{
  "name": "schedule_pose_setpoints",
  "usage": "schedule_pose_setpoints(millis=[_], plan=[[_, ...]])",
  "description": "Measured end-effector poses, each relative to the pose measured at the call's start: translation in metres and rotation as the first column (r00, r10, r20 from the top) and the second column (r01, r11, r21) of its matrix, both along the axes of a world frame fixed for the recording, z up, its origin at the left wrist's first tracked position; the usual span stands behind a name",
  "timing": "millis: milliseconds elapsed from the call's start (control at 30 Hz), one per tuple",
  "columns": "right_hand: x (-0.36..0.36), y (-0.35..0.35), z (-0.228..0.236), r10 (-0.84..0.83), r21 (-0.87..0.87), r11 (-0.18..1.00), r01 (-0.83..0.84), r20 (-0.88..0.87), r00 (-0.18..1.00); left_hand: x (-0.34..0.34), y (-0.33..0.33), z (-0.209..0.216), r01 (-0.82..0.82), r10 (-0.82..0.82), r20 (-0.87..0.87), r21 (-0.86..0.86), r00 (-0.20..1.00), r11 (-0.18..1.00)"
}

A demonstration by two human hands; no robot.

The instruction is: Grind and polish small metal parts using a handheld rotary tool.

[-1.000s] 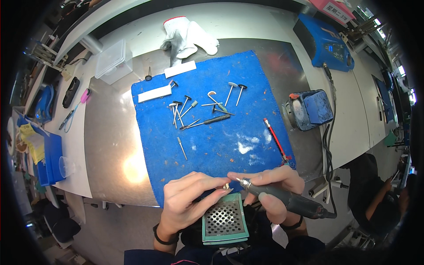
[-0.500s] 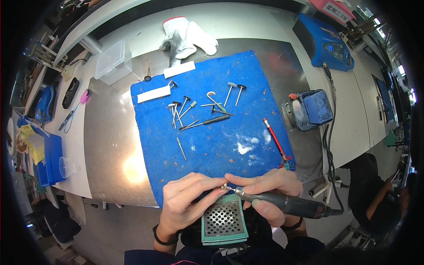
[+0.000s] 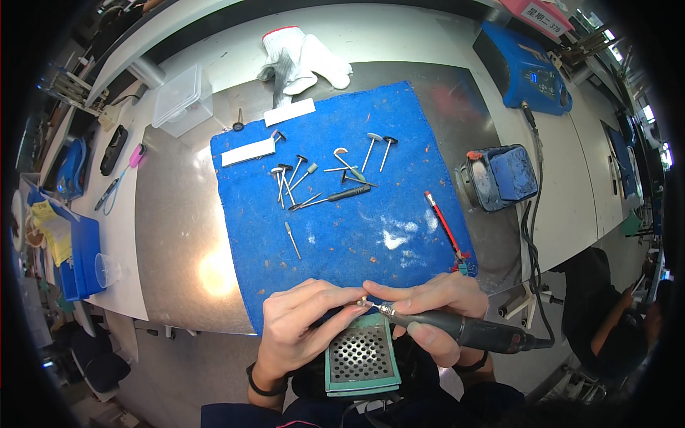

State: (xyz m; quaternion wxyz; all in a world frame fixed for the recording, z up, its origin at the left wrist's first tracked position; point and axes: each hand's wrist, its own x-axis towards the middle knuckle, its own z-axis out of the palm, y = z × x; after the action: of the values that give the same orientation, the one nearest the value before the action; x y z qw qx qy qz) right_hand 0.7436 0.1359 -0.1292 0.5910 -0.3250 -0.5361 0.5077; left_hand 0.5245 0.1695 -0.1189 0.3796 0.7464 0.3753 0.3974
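Left grip (image 3: 303,315) pinches a small pale workpiece (image 3: 362,301); right grip (image 3: 446,296) clasps the black handpiece (image 3: 467,330) (bit (image 3: 375,307) at the workpiece).

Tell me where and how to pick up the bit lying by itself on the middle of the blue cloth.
Probably best to pinch the bare shank from above, coming from the near side. The bit lies flat, its thicker tip pointing away and its slim shank toward the left hand, and no other tool touches it.
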Motion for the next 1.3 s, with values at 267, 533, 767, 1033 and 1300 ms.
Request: schedule_pose_setpoints(millis=[267, 533, 767, 1033, 1300], plan=[[0.001, 0.000, -0.001, 0.012, 0.032, 0.999, -0.012, 0.014, 1.000, 0.000, 0.000, 0.000, 0.004, -0.004, -0.001, 0.001, 1.000, 1.000], [0.002, 0.000, -0.001, 0.013, 0.029, 0.999, -0.014, 0.020, 1.000, 0.000, 0.000, 0.000, 0.006, -0.006, -0.003, -0.002, 1.000, 1.000], [0.001, -0.001, -0.001, 0.014, -0.003, 1.000, -0.014, -0.006, 1.000, -0.001, -0.001, 0.000, 0.006, -0.006, -0.003, -0.023, 1.000, 1.000], [0.004, -0.003, 0.001, 0.030, 0.005, 1.000, -0.030, 0.004, 1.000, 0.000, -0.003, 0.005, 0.001, -0.002, -0.005, -0.045, 1.000, 0.999], [0.007, -0.009, -0.010, -0.099, 0.015, 0.994, 0.109, -0.315, 0.944, 0.003, -0.001, 0.025, -0.075, 0.193, -0.355, 0.319, 0.915, 0.945]])
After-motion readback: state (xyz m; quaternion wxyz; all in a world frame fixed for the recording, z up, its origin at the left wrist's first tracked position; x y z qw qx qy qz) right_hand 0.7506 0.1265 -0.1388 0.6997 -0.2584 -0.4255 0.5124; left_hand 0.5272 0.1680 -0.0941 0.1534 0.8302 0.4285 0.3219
